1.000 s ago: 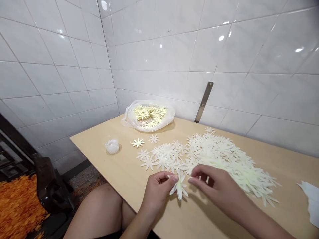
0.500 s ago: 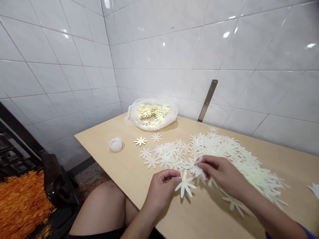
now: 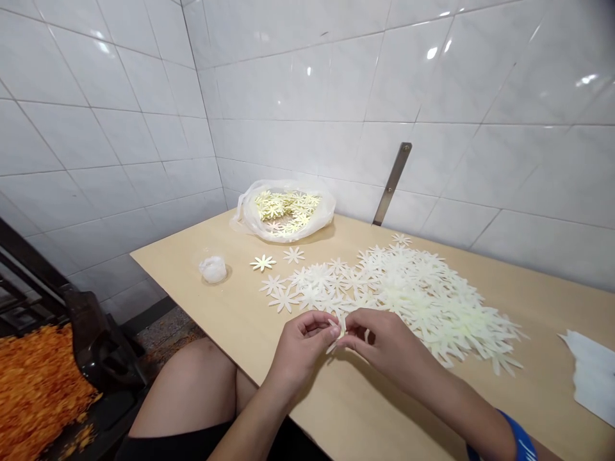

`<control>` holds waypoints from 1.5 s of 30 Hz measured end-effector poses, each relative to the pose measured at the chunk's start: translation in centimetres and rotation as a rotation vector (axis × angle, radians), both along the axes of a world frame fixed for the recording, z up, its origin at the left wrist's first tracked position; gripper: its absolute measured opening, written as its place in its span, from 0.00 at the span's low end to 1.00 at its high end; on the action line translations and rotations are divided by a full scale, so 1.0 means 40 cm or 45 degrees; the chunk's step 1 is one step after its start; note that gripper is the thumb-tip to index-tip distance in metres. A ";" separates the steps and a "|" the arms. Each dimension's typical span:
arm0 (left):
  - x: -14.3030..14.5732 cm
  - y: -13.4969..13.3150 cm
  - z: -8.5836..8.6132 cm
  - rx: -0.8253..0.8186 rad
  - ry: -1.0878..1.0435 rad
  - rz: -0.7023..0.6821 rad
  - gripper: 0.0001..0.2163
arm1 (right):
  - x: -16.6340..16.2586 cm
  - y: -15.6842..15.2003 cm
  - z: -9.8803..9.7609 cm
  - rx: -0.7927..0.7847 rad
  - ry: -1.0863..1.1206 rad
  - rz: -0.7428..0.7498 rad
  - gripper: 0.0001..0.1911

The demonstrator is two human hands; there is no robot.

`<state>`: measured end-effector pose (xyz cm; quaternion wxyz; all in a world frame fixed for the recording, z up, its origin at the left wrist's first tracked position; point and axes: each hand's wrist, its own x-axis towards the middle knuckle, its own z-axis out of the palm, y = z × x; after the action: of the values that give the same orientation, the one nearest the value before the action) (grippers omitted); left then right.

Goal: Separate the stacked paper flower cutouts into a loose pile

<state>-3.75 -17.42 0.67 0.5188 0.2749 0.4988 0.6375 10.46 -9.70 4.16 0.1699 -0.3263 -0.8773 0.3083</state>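
Observation:
Pale flower-shaped cut-outs lie in a broad heap [image 3: 423, 288] on the tan table, just beyond my hands. My left hand [image 3: 305, 342] pinches one white flower cut-out [image 3: 342, 325] between thumb and fingers, low over the table. Fingertips of my right hand [image 3: 379, 336] close on the same cut-out from the right; most of it is hidden by the fingers. Farther left lie a yellowish flower [image 3: 262, 262] and a whiter one [image 3: 294, 255], apart from the heap. An open clear plastic bag [image 3: 245, 214] holds more yellowish flowers at the back.
A small clear cup [image 3: 213, 269] with white stuff stands near the table's left edge. White paper [image 3: 596, 378] lies at the far right. A metal strip [image 3: 393, 186] is fixed to the tiled wall. Orange shreds [image 3: 38, 384] fill the lower left beside dark furniture [image 3: 91, 333].
My right hand has come left from the heap's edge to meet my left hand. The cut-out, earlier spread face-on, now shows narrow between both hands. The view has shifted slightly.

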 end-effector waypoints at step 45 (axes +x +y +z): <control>0.037 0.013 0.055 0.011 0.507 -0.057 0.12 | 0.047 0.049 0.013 -0.732 0.427 -0.080 0.11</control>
<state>-2.29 -16.88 2.87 0.4230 0.4088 0.5825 0.5610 12.36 -7.75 4.68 0.2221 -0.3324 -0.7038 0.5872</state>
